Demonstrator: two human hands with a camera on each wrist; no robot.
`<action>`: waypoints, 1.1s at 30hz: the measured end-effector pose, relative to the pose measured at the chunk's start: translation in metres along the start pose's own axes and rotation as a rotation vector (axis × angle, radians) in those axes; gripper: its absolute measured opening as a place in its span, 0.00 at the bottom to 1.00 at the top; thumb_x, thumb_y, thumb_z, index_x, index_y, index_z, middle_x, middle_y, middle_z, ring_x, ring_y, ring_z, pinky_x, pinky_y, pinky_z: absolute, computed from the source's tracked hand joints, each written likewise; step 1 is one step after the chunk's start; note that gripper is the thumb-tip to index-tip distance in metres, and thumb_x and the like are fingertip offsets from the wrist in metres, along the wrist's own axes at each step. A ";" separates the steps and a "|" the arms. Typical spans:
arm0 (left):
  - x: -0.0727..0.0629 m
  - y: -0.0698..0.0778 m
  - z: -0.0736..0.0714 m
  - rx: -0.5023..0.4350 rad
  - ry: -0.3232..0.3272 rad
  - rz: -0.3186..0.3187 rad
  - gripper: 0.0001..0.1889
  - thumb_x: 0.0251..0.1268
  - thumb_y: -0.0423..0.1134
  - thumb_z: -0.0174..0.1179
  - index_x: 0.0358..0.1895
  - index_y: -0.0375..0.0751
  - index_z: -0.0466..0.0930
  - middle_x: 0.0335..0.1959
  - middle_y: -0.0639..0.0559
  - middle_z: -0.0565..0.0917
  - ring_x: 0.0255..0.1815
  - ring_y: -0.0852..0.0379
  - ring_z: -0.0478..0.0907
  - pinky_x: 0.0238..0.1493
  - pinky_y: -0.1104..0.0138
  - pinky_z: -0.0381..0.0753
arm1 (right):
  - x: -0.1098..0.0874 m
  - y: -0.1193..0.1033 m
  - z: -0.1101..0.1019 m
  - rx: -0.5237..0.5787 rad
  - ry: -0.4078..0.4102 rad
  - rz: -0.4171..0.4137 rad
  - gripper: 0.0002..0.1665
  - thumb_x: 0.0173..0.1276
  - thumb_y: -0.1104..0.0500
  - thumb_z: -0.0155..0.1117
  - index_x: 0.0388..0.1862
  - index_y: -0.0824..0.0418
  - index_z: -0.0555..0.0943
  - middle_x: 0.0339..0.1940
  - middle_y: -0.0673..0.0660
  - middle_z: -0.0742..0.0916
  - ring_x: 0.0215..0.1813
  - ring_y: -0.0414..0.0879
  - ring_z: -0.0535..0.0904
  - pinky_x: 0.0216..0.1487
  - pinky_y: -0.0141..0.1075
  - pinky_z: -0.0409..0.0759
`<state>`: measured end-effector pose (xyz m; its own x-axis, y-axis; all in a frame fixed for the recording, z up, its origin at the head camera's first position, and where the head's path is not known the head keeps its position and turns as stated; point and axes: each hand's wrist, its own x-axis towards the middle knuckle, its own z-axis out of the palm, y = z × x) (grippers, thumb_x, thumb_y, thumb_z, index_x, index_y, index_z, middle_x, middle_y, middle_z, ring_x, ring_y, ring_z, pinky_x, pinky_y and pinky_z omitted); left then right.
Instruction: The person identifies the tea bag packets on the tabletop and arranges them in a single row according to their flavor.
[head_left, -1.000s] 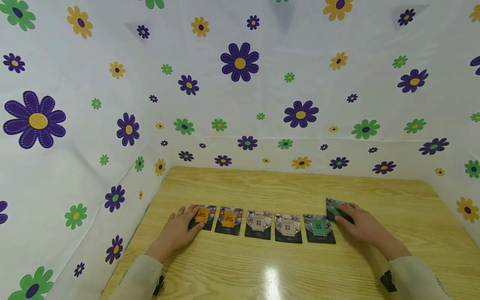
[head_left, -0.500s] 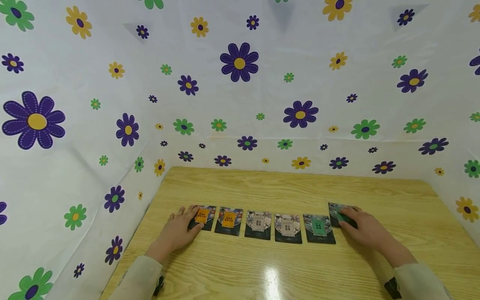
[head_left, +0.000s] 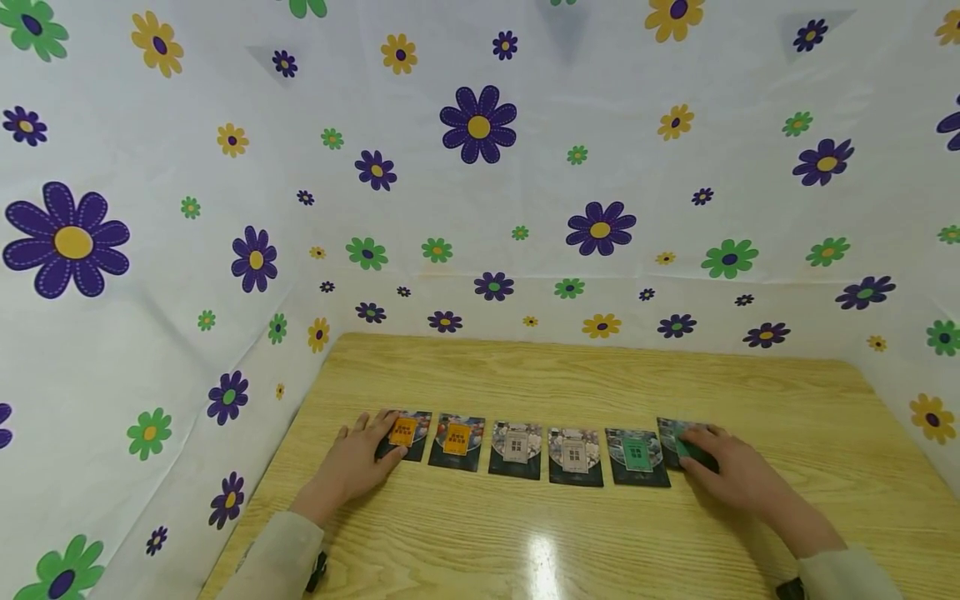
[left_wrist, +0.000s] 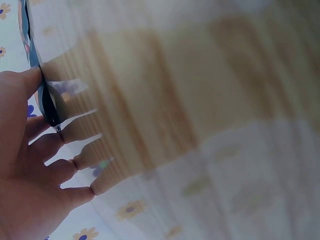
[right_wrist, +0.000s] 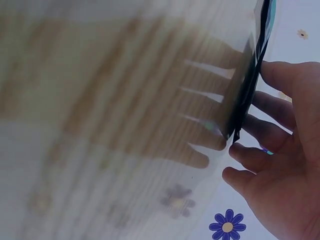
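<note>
A row of flat, dark printed packets lies on the wooden table. My left hand (head_left: 358, 457) rests at the left end of the row, fingers spread, with index finger and thumb touching the first orange-labelled packet (head_left: 405, 432). Beside it lie a second orange-labelled packet (head_left: 457, 442), two grey-labelled packets (head_left: 515, 450) and a green-labelled packet (head_left: 637, 457). At the right end my right hand (head_left: 731, 467) holds another green-labelled packet (head_left: 672, 443), partly covered by the fingers. In the right wrist view that packet (right_wrist: 250, 75) shows edge-on between thumb and fingers.
The pale wood table (head_left: 450, 533) meets a white flower-printed sheet (head_left: 525, 183) at the back and sides. A bright light reflection lies on the table's front middle. Dark wrist straps show at both sleeves.
My right hand has drawn its green-labelled packet toward me and slightly right, bringing it close beside the other green one. The left hand and the rest of the row have stayed put.
</note>
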<state>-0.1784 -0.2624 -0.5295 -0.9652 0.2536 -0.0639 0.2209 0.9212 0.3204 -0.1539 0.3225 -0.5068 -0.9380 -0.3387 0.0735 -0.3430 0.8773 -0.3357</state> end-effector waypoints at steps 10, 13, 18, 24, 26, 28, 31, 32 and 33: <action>-0.001 0.002 -0.002 -0.004 0.007 0.002 0.36 0.82 0.56 0.56 0.83 0.41 0.62 0.83 0.37 0.63 0.83 0.25 0.56 0.76 0.25 0.56 | -0.006 -0.004 0.003 -0.004 -0.002 0.000 0.26 0.74 0.55 0.71 0.65 0.68 0.82 0.63 0.75 0.84 0.65 0.80 0.77 0.58 0.72 0.79; -0.001 0.002 -0.002 -0.003 0.005 0.000 0.36 0.82 0.56 0.56 0.84 0.42 0.61 0.84 0.37 0.63 0.83 0.25 0.56 0.76 0.25 0.55 | -0.007 -0.004 0.004 -0.002 0.007 -0.016 0.26 0.72 0.56 0.72 0.64 0.69 0.83 0.62 0.74 0.85 0.66 0.80 0.76 0.58 0.72 0.79; -0.001 0.002 -0.002 -0.005 0.003 -0.004 0.36 0.82 0.56 0.55 0.84 0.42 0.61 0.84 0.37 0.62 0.83 0.25 0.56 0.77 0.26 0.55 | -0.009 -0.006 0.002 0.003 0.007 -0.026 0.26 0.71 0.57 0.72 0.63 0.70 0.83 0.62 0.74 0.85 0.66 0.81 0.76 0.58 0.73 0.78; -0.002 0.004 -0.003 -0.004 -0.001 -0.005 0.36 0.82 0.55 0.56 0.83 0.41 0.61 0.84 0.36 0.62 0.83 0.25 0.56 0.76 0.26 0.55 | -0.011 -0.008 0.002 0.001 -0.009 -0.016 0.26 0.72 0.57 0.72 0.63 0.70 0.83 0.63 0.74 0.85 0.68 0.81 0.74 0.61 0.75 0.75; -0.002 0.004 -0.003 -0.005 -0.002 -0.004 0.36 0.82 0.55 0.56 0.83 0.41 0.61 0.83 0.36 0.62 0.83 0.25 0.56 0.76 0.25 0.55 | -0.011 -0.008 0.002 -0.003 -0.014 -0.013 0.26 0.72 0.57 0.72 0.64 0.69 0.83 0.63 0.74 0.85 0.68 0.81 0.74 0.62 0.75 0.74; -0.002 0.004 -0.003 -0.006 -0.002 -0.005 0.36 0.82 0.55 0.56 0.83 0.41 0.61 0.84 0.36 0.62 0.83 0.25 0.55 0.76 0.25 0.55 | -0.012 -0.008 0.002 -0.004 -0.016 -0.012 0.26 0.72 0.57 0.72 0.64 0.69 0.83 0.63 0.73 0.85 0.69 0.80 0.74 0.63 0.75 0.73; -0.002 0.004 -0.003 -0.008 -0.004 -0.002 0.36 0.82 0.56 0.56 0.83 0.41 0.61 0.83 0.36 0.62 0.83 0.25 0.55 0.76 0.25 0.55 | -0.012 -0.008 0.002 -0.007 -0.012 -0.016 0.25 0.72 0.57 0.72 0.63 0.69 0.83 0.63 0.73 0.85 0.68 0.80 0.74 0.62 0.75 0.74; -0.001 0.004 -0.003 -0.010 -0.005 -0.004 0.36 0.82 0.55 0.56 0.84 0.41 0.61 0.84 0.36 0.62 0.83 0.25 0.55 0.77 0.25 0.54 | -0.012 -0.008 0.002 -0.006 -0.012 -0.016 0.25 0.72 0.57 0.72 0.63 0.69 0.83 0.63 0.73 0.85 0.68 0.80 0.74 0.62 0.75 0.74; -0.002 0.003 -0.002 -0.011 -0.006 -0.004 0.36 0.82 0.55 0.56 0.84 0.41 0.61 0.84 0.36 0.62 0.83 0.25 0.55 0.77 0.25 0.54 | -0.012 -0.008 0.001 -0.005 -0.012 -0.013 0.25 0.72 0.57 0.72 0.63 0.68 0.83 0.64 0.73 0.85 0.69 0.80 0.74 0.62 0.75 0.74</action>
<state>-0.1765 -0.2604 -0.5260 -0.9652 0.2515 -0.0712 0.2151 0.9191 0.3302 -0.1398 0.3191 -0.5063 -0.9327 -0.3544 0.0669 -0.3559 0.8744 -0.3297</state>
